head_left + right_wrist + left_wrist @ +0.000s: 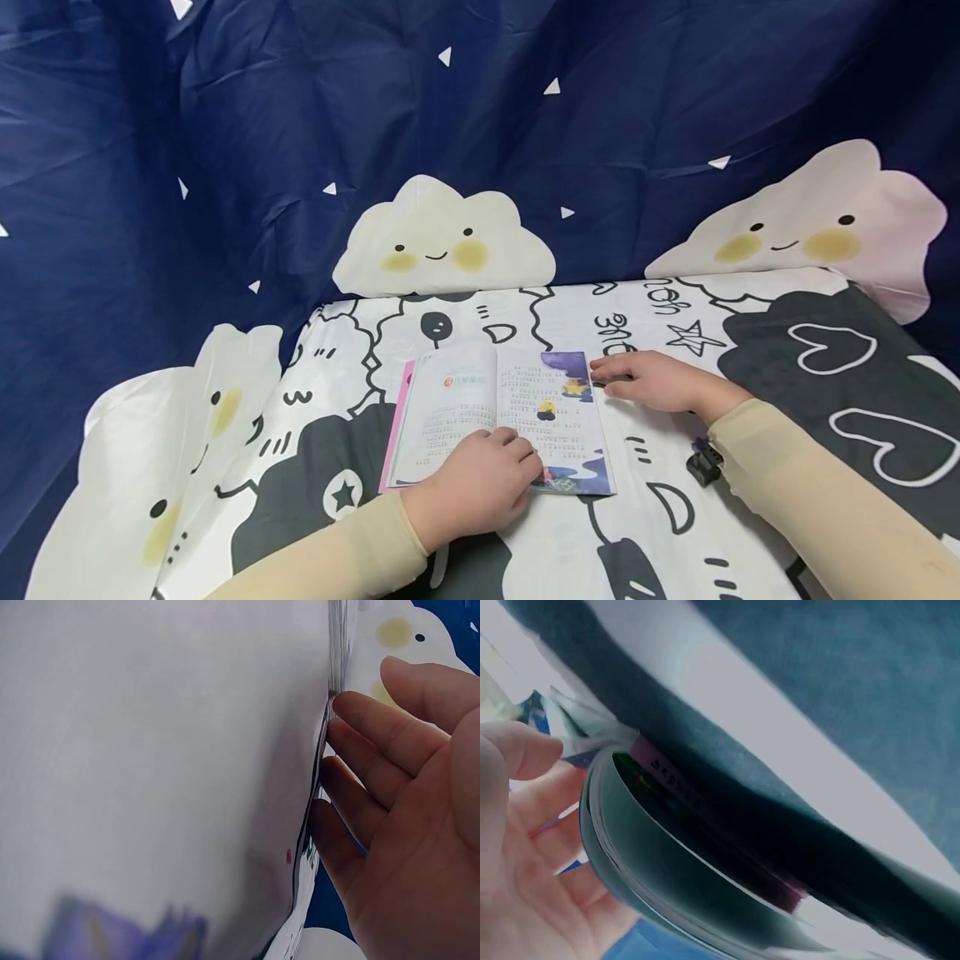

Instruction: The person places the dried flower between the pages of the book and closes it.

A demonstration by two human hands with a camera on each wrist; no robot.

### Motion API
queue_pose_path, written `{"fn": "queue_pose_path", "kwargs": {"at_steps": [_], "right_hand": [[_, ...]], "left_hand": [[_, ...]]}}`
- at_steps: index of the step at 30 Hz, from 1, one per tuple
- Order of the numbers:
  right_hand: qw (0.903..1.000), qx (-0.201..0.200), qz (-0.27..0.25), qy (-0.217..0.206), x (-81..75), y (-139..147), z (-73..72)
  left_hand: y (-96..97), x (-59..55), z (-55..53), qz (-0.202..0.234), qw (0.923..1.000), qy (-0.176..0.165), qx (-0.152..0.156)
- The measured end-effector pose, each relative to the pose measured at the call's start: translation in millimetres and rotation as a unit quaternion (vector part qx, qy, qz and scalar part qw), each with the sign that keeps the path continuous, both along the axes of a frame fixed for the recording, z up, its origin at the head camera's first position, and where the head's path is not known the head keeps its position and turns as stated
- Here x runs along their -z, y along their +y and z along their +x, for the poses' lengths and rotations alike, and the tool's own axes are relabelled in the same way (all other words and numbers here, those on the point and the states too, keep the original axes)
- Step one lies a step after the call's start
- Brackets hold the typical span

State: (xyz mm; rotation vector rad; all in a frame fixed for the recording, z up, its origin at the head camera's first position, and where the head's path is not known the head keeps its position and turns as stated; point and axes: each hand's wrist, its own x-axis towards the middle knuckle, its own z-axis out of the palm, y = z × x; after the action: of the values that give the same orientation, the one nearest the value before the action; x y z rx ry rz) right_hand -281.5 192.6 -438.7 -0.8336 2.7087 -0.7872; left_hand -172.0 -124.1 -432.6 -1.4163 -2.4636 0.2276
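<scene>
An open book [457, 392] with printed text, small pictures and a pink cover edge lies on a patterned cloth. My left hand [480, 479] rests across its lower middle, with the fingers over the bottom of the right-hand page. In the left wrist view, that hand [547, 855] is beside the curved bottom edges of the pages [660, 862], near a pink strip of the spine. At the book's right edge is my right hand [652, 381]. The right wrist view shows its extended fingers [367, 765] touching the page edges [337, 652], the thumb apart from them.
The black-and-white cloth [652, 442] spreads under the book. Behind it hangs a dark blue curtain [375, 100] with white triangles and smiling clouds [442, 242]. A small black device [705, 462] sits by the right cuff.
</scene>
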Motion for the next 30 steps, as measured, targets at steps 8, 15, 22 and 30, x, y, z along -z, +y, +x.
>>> {"fn": "queue_pose_path", "kwargs": {"at_steps": [8,15,22,30], "right_hand": [[1.0000,0.004,0.006,0.003,0.1,2.9,-1.5],[0.9999,0.005,-0.008,-0.006,-1.6,0.7,1.4],[1.0000,-0.001,-0.009,0.001,-1.4,-0.1,2.1],[1.0000,0.002,-0.007,0.000,-0.3,2.2,1.6]], "left_hand": [[13.1,-1.0,-2.6,-0.015,0.9995,0.020,0.018],[18.1,-1.8,-8.3,-0.029,0.9986,-0.044,0.001],[15.1,-1.4,-10.3,0.017,0.9973,-0.067,-0.022],[7.5,-5.8,-10.3,0.099,0.9861,-0.108,-0.077]]}}
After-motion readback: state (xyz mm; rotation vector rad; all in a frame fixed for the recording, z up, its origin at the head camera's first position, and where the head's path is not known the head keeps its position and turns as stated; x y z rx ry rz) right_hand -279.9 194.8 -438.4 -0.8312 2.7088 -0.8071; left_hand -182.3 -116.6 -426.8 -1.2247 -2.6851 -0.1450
